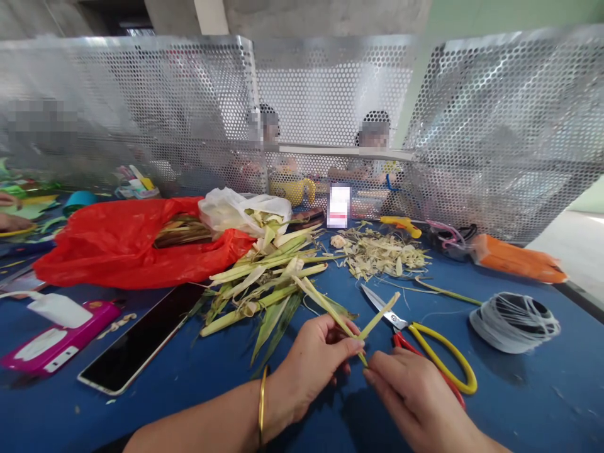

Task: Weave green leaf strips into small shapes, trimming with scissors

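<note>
Between the thumb and fingers of my left hand, which wears a gold bangle, are narrow pale-green corn husk strips that spread upward in a V. My right hand is closed at the lower end of the strips, just below the left thumb; its fingertips are partly hidden. Close beyond the right hand lie scissors with yellow and red handles, blades slightly apart. A loose heap of corn husks lies ahead of my left hand. Past the scissors is a pile of small husk scraps.
A coil of clear line and an orange packet lie right. A red plastic bag, a dark phone and a magenta power strip lie left. A perforated metal screen stands behind, people beyond it. Another person's hand shows far left.
</note>
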The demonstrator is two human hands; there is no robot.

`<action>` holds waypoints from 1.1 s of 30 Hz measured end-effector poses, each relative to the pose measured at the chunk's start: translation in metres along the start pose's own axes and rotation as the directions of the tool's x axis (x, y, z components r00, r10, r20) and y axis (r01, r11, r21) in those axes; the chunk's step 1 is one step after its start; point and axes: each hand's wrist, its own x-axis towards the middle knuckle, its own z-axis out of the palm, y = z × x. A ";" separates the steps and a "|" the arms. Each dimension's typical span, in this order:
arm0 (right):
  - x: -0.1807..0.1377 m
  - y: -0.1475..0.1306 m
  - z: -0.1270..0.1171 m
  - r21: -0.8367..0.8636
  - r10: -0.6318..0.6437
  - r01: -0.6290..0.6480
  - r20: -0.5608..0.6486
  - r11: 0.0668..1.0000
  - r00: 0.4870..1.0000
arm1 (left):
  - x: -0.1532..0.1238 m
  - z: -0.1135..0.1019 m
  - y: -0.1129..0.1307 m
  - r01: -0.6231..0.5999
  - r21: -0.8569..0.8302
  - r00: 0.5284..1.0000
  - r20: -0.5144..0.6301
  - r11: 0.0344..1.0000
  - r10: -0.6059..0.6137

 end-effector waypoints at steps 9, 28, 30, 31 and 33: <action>0.003 0.005 0.000 0.034 0.115 -0.115 0.004 0.993 0.993 | -0.003 -0.008 0.009 0.132 -0.184 0.982 0.159 0.974 -0.103; 0.011 0.024 -0.012 0.230 0.158 -0.095 -0.272 0.969 0.949 | -0.004 -0.007 0.010 0.076 -0.276 0.988 0.153 0.958 -0.035; 0.014 0.029 -0.011 0.222 0.086 -0.034 -0.228 0.975 0.970 | -0.005 -0.006 0.010 0.093 -0.285 0.980 0.198 0.954 -0.036; 0.014 0.030 -0.011 0.217 0.053 -0.008 -0.205 0.976 0.977 | -0.006 -0.006 0.009 0.098 -0.286 0.976 0.213 0.953 -0.036; 0.016 0.031 -0.011 0.190 0.004 0.031 -0.177 0.981 0.984 | -0.006 -0.006 0.008 0.109 -0.279 0.971 0.236 0.954 -0.042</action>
